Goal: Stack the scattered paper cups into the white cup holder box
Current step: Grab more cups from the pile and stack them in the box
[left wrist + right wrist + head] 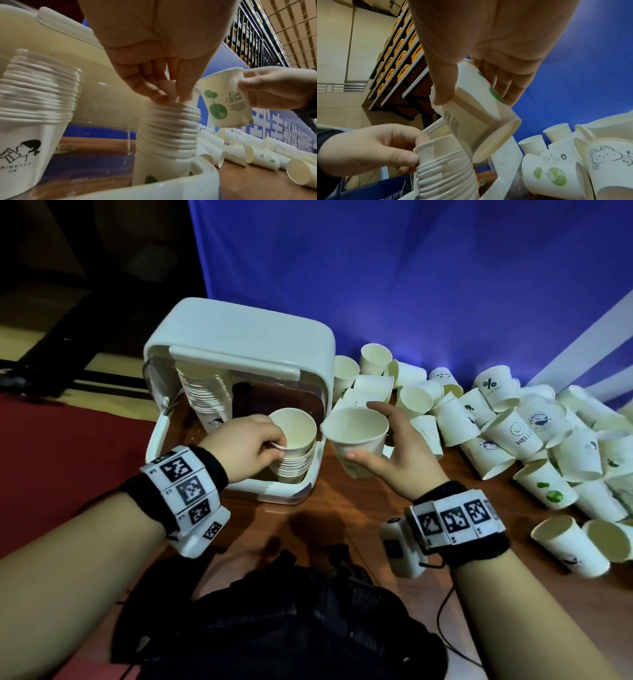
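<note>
We are pinching the rim of the top cup (297,426) of the near stack (295,465) with our left hand (246,445), thumb and fingertips curled over its near edge, while the stack is standing inside the white cup holder box (239,344) at its front right corner. A taller back stack (202,392) is standing in the box at about ten o'clock from the near one, its lowest cup printed with a drinking figure. Our right hand (394,450) is holding a single loose cup (356,436) just at three o'clock of the near stack, thumb on one side and fingers wrapped round the other, the cup tilting with its mouth toward us and a green globe print on its wall; the cup is hanging clear of the counter (342,508). The scattered cups (513,433) are lying in a heap on the counter from one to four o'clock of the box, most on their sides, a few upright against the blue backdrop (411,285).
</note>
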